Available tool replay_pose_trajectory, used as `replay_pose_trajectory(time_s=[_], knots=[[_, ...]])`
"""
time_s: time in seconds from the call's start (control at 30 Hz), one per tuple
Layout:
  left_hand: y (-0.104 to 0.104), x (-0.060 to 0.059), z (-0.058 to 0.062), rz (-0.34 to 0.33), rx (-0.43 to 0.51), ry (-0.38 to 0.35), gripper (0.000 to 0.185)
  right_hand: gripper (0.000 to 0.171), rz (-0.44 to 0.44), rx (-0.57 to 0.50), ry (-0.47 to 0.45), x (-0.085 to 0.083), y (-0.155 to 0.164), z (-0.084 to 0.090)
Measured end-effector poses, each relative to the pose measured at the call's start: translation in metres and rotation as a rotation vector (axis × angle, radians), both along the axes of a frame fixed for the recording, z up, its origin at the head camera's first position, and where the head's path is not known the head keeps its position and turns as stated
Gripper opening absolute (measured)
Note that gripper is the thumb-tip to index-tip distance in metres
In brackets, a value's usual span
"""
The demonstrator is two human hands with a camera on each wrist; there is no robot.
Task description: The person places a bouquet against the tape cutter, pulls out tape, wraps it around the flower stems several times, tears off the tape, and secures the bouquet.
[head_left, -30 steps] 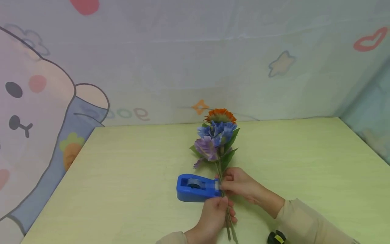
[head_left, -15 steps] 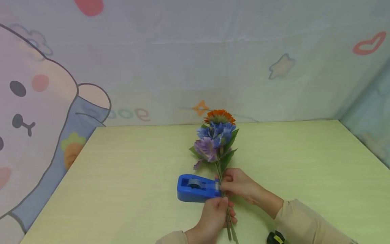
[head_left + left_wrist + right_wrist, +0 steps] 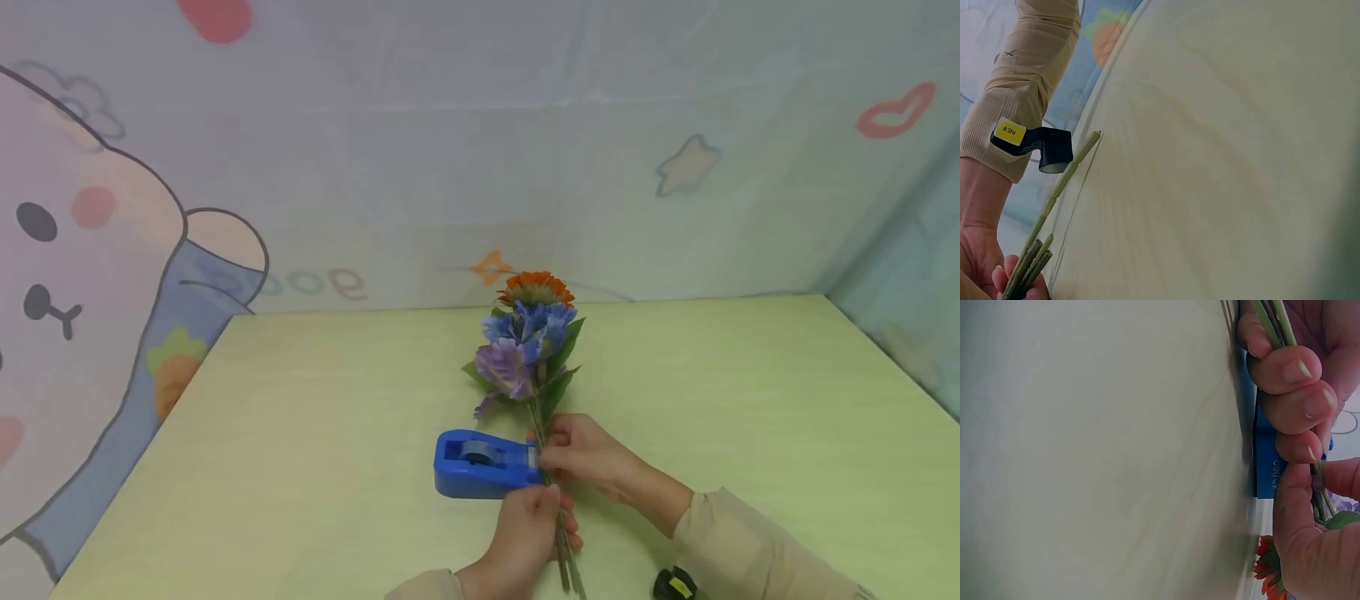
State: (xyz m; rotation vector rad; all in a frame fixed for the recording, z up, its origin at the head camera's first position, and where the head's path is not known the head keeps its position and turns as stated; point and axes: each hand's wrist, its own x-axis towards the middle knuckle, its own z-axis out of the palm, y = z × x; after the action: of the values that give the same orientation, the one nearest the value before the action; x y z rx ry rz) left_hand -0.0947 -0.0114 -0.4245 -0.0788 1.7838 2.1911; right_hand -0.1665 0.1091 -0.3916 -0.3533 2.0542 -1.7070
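Note:
A small bunch of artificial flowers [image 3: 528,345], orange, blue and purple, lies on the pale green table [image 3: 322,400] with its green stems [image 3: 565,554] pointing toward me. My left hand [image 3: 527,527] grips the stems low down; in the right wrist view its fingers [image 3: 1285,370] curl round the stems [image 3: 1270,319]. My right hand [image 3: 581,454] pinches the stems just above, beside the cutter end of a blue tape dispenser [image 3: 480,464]. The left wrist view shows the stem ends [image 3: 1054,194] sticking out past my fingers [image 3: 1007,280].
The blue tape dispenser [image 3: 1266,464] sits directly left of the stems, touching my hands. A black wrist device with a yellow label [image 3: 672,585] shows on my right sleeve [image 3: 1025,81]. A cartoon-printed backdrop [image 3: 112,250] walls in the table's far and side edges.
Both hands hold the same grip on the stems beside the dispenser. Only the head view has drifted slightly.

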Motion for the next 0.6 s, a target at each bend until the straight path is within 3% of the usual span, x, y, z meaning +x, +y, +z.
replay_pose_trajectory(time_s=[0.43, 0.6], knots=[[0.0031, -0.0046, 0.0023, 0.001, -0.004, 0.003, 0.027, 0.032, -0.026, 0.037, 0.033, -0.0040, 0.0003, 0.0020], [0.0030, -0.0038, -0.0018, -0.033, -0.019, -0.020, 0.027, 0.034, 0.004, -0.008, -0.037, -0.0032, 0.0077, -0.0064]])
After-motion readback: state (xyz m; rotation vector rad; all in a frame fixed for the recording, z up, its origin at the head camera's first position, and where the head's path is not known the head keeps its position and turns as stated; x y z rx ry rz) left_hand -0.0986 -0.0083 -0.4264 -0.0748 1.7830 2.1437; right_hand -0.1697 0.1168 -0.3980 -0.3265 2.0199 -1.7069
